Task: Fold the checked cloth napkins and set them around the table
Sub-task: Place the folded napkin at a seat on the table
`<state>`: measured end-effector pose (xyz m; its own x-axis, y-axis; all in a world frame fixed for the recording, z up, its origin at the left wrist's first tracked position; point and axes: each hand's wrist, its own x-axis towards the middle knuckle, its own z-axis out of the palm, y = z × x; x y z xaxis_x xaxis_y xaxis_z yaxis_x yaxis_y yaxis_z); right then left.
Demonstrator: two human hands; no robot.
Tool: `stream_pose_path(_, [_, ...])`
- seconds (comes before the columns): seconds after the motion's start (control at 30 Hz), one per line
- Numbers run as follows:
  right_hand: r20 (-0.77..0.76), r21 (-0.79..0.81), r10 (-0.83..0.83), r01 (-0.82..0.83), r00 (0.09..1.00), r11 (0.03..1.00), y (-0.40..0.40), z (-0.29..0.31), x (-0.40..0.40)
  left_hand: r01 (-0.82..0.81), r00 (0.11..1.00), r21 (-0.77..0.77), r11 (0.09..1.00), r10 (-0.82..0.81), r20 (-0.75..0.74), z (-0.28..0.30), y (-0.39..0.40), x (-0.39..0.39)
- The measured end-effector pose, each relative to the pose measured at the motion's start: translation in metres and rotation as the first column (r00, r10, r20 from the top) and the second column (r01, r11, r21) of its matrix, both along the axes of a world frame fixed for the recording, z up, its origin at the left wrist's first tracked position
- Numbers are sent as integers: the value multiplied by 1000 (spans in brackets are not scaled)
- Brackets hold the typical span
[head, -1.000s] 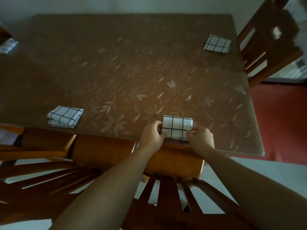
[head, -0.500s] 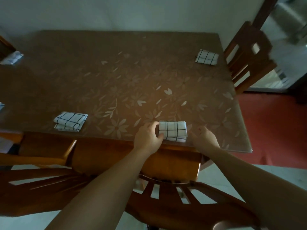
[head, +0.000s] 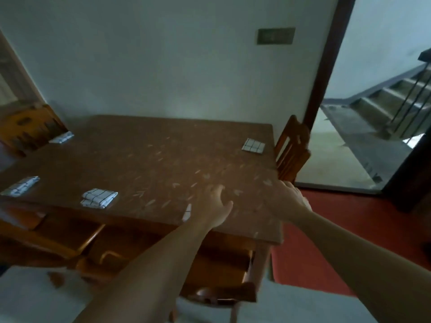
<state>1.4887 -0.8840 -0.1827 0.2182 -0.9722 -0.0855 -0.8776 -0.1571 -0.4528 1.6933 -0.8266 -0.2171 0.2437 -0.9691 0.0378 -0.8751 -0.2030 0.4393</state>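
The brown flower-patterned table carries several folded checked napkins. One lies at the far right, one near the front left, one at the left edge and one at the far left corner. My left hand hovers over the front edge with relaxed fingers. It hides most of another napkin, of which only a white sliver shows. My right hand is stretched out flat over the table's right front corner and holds nothing. Both hands are blurred.
Wooden chairs stand at the table's right side, the far left and close below my arms. A doorway at the right opens onto stairs. Red floor lies beside the table.
Both hands have let go of the folded napkin at the front edge and lifted off it. My view has swung upward, so the wall and doorway now show.
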Motion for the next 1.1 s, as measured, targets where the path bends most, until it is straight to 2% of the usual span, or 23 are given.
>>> stream_pose_path(0.2, [42, -80, 13, -10, 999, 997, -10, 20, -113, 47, 999, -51, 998, -46, 17, 29, -27, -121])
stream_pose_path(0.4, [30, -132, 76, -71, 997, 989, -78, 14, -161, 16, 1000, -58, 998, -17, -21, 29, -91, -186])
stream_pose_path(0.7, [-49, -168, 288, -292, 956, 942, -247, -7, -165, -192, 975, 20, 981, 193, -114, -6, -252, -205])
stream_pose_path(0.87, [-83, -163, 371, -380, 925, 911, -360, 4, -168, -299, 945, 45, 953, 303, -121, 4, -329, -209])
stream_pose_path(1.1, [-76, -110, 564, -569, 822, 815, -517, 5, -157, -521, 848, 32, 853, 521, -97, 11, -420, -220])
